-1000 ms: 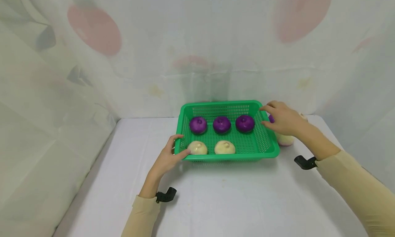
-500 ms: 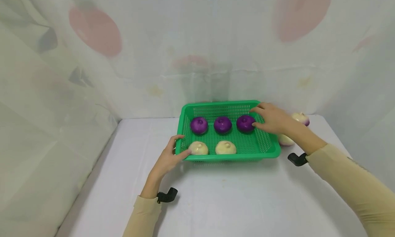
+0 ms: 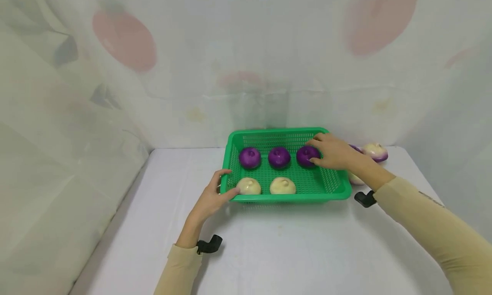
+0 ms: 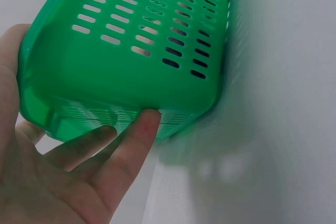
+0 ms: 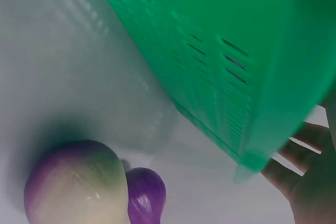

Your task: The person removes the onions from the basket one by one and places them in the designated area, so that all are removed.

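A green plastic basket (image 3: 286, 197) stands on the white table. My left hand (image 3: 209, 200) grips its left front corner, thumb over the rim; in the left wrist view the fingers of that hand (image 4: 68, 182) lie against the outside wall. Inside, a back row holds purple onions: a left one (image 3: 250, 158), a middle one (image 3: 279, 157) and a right one (image 3: 306, 156). My right hand (image 3: 332, 151) reaches over the right rim with thumb and fingers around the right purple onion. Two cream-coloured onions, one left (image 3: 249, 186) and one right (image 3: 282, 186), sit along the front.
Outside the basket's right side lie a cream-and-purple onion (image 3: 374, 151) and another cream one (image 3: 355, 179), partly hidden by my right arm. In the right wrist view a purple onion (image 5: 146, 195) lies beside a cream-and-purple one (image 5: 79, 187). A patterned curtain (image 3: 269, 107) hangs behind the table.
My right hand has moved left from the basket's right rim onto the right purple onion, its fingers closing around it. The left hand keeps its hold on the basket.
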`<state>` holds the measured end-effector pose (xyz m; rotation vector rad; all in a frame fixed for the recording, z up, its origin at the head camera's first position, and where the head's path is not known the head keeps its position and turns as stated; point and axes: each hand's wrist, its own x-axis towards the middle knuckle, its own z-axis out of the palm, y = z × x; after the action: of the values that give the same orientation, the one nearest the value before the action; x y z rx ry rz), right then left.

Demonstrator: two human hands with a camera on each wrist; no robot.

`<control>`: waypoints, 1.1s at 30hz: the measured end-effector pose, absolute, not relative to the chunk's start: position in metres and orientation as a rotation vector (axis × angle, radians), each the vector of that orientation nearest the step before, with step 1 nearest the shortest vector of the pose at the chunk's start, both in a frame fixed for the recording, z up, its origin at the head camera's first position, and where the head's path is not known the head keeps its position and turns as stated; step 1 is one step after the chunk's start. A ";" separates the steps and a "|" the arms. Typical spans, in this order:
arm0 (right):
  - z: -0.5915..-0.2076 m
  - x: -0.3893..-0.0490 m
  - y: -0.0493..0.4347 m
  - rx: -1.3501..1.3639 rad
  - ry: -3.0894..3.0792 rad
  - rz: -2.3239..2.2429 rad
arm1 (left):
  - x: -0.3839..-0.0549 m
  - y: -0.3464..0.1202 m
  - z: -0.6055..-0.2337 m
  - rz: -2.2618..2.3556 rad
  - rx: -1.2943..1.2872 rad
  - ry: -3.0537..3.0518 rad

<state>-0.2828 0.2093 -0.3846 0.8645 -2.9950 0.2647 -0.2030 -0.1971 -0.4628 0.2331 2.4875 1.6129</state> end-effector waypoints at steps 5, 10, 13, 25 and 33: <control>-0.392 -0.288 0.206 0.886 -3.000 0.293 | -0.203 -0.197 -0.464 1.615 0.242 2.501; -0.396 -0.290 0.206 0.910 -3.018 0.299 | -0.203 -0.194 -0.464 1.612 0.229 2.499; -0.399 -0.289 0.206 0.930 -3.007 0.308 | -0.202 -0.193 -0.462 1.608 0.219 2.502; -0.410 -0.292 0.202 1.011 -2.983 0.229 | -0.202 -0.191 -0.464 1.609 0.240 2.517; -0.413 -0.297 0.202 0.968 -3.036 0.148 | -0.204 -0.188 -0.465 1.605 0.252 2.512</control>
<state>-0.2970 0.2018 -0.4131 0.9683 -3.0359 0.1484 -0.2038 -0.1882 -0.4645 0.2518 2.5125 1.6054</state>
